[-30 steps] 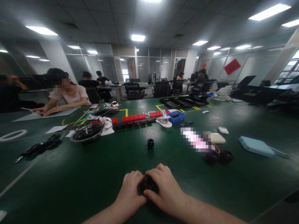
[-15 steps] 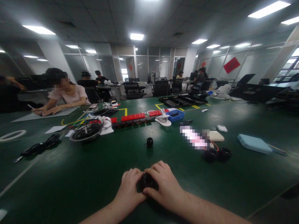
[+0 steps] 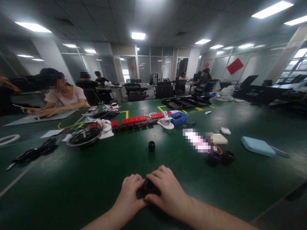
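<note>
A shiny black round part is gripped from both sides, low in the view and close to the green table. My left hand curls around its left side, thumb toward me. From the right, my right hand closes on it with fingers over the far side and thumb on the near side. Both hands cover much of the part, so its exact kind does not show. Straight beyond them, a small black ribbed cylinder stands on the table. Two black round pieces joined to orange wires lie farther right.
A metal bowl of black cables sits left, near a bundled black cable. Red power strips, a white clamp and a blue bin line the middle. A light blue case lies right. A person leans over papers at left.
The whole view has shifted slightly, with things appearing a little farther left. Both hands keep their hold on the black round part, with almost no change in their grip.
</note>
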`<state>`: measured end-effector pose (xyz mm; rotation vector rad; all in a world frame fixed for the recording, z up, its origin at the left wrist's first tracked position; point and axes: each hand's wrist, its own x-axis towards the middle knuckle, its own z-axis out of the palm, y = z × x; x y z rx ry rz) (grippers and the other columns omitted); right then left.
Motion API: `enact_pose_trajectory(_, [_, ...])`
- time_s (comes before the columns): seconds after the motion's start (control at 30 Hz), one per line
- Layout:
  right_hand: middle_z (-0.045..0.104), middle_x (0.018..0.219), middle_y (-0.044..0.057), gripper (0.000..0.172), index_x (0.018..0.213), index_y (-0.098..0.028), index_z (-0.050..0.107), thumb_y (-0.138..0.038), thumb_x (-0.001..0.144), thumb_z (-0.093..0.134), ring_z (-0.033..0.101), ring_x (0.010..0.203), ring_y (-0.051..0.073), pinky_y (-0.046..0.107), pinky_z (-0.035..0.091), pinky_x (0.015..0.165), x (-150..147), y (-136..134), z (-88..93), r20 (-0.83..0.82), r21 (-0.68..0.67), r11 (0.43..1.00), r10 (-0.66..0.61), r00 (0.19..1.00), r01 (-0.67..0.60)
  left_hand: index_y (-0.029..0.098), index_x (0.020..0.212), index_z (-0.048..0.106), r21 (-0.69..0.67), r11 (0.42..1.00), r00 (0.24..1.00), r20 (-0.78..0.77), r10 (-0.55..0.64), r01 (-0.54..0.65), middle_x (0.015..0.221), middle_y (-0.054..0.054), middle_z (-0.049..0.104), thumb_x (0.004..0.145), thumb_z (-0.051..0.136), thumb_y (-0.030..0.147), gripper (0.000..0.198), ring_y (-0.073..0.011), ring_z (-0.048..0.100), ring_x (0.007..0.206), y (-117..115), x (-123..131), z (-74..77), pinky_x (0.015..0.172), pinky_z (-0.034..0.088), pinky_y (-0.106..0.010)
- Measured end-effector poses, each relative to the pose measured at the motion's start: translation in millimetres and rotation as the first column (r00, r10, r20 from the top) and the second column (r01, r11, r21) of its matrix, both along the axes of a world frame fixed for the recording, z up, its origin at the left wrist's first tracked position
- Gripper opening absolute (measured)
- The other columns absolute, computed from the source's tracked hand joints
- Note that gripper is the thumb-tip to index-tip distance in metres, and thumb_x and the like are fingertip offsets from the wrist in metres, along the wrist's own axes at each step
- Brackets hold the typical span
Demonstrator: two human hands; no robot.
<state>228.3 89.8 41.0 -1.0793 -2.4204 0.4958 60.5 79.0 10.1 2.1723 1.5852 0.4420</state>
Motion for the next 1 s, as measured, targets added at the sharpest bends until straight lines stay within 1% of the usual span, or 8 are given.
enact_pose_trajectory(0.13, [0.06,0.095,0.002,0.041,0.104,-0.019,0.057,-0.036,0.068,0.068,0.043,0.086,0.019,0.031,0.032,0.078,0.9,-0.1,4.3,0.016,-0.012,1.0,0.015,1.0,-0.014,0.021,0.074,0.057,-0.013,1.0,1.0,0.01,-0.013,0.013,0.08,0.001,0.054,0.067,0.063,0.036,0.018,-0.0183,0.048,0.079,0.1,0.1,2.2,0.073,0.035,-0.031])
enact_pose_trajectory(0.27, [0.057,0.095,0.002,0.033,0.106,-0.021,0.056,-0.034,0.076,0.059,0.042,0.088,0.019,0.032,0.031,0.079,1.2,-2.6,9.2,0.041,-0.018,1.0,0.015,0.999,-0.014,0.021,0.074,0.057,-0.015,1.0,1.0,0.012,-0.004,0.004,0.08,0.001,0.054,0.067,0.061,0.032,0.013,-0.0181,0.048,0.079,-0.9,0.7,3.1,0.073,0.035,-0.031])
enact_pose_trajectory(0.33, [0.056,0.096,0.003,0.03,0.105,-0.022,0.056,-0.032,0.077,0.057,0.041,0.089,0.019,0.032,0.03,0.079,0.6,-4.0,10.0,0.052,-0.01,1.0,0.002,0.999,-0.001,0.021,0.074,0.057,-0.012,1.0,1.0,0.013,0.005,-0.005,0.08,0.001,0.054,0.068,0.06,0.032,0.013,-0.0182,0.048,0.079,-1.7,1.0,3.8,0.073,0.035,-0.031])
enact_pose_trajectory(0.57, [0.054,0.097,0.002,0.036,0.109,-0.021,0.054,-0.032,0.076,0.058,0.041,0.09,0.019,0.032,0.031,0.08,-1.0,-4.8,7.1,0.064,-0.022,1.0,-0.005,0.998,0.006,0.021,0.074,0.056,-0.008,1.0,1.0,0.021,0.013,-0.013,0.082,0.001,0.054,0.068,0.061,0.035,0.016,-0.0184,0.048,0.079,-2.0,0.8,3.5,0.072,0.035,-0.03])
enact_pose_trajectory(0.67, [0.055,0.1,0.003,0.038,0.112,-0.02,0.053,-0.031,0.076,0.058,0.041,0.091,0.019,0.032,0.03,0.082,-1.1,-4.2,5.2,0.036,-0.022,1.0,0.012,0.999,-0.011,0.02,0.073,0.057,0.002,1.0,1.0,0.026,0.015,-0.016,0.081,0.0,0.054,0.067,0.061,0.031,0.014,-0.018,0.048,0.079,-1.5,0.6,1.9,0.073,0.035,-0.03])
enact_pose_trajectory(0.8, [0.057,0.099,0.004,0.038,0.111,-0.018,0.053,-0.027,0.075,0.057,0.041,0.09,0.02,0.033,0.03,0.082,-1.2,-4.6,4.1,-0.02,-0.008,0.999,0.038,0.999,-0.038,0.02,0.072,0.057,0.014,1.0,0.999,0.037,0.023,-0.024,0.08,0.001,0.055,0.066,0.061,0.027,0.01,-0.0178,0.048,0.079,-0.8,0.1,-1.4,0.073,0.034,-0.03])
enact_pose_trajectory(1.0, [0.058,0.095,0.003,0.033,0.103,-0.019,0.054,-0.019,0.07,0.054,0.041,0.088,0.02,0.034,0.028,0.081,-4.5,-6.8,7.3,-0.075,0.017,0.997,0.072,0.995,-0.071,0.019,0.073,0.059,0.002,1.0,0.999,0.034,0.024,-0.024,0.083,0.0,0.056,0.063,0.059,0.021,0.01,-0.0184,0.048,0.081,-0.9,0.1,-2.7,0.075,0.034,-0.031])
